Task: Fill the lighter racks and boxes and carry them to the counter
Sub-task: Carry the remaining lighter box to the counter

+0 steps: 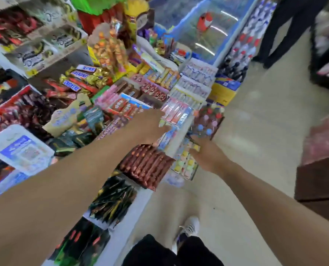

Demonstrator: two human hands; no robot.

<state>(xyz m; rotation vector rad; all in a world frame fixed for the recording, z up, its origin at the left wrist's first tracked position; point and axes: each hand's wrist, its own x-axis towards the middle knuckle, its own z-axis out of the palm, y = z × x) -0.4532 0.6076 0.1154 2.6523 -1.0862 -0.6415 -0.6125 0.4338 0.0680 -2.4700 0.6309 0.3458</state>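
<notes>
Lighters in a dark rack, their coloured tops showing, sit at the front edge of the crowded shop bench, just above a second tray of pastel lighters that hangs on the bench's side. The right hand reaches to these two, its fingers lying against the pastel tray and up under the dark rack; the blur hides whether they curl round either. The left hand stretches across the bench, fingers bent down onto packets of toothbrushes beside the rack, the grip hidden behind its back. Brown wrapped bars lie below the left forearm. Snickers bars lie farther back. A white shoe stands on the pale floor.
</notes>
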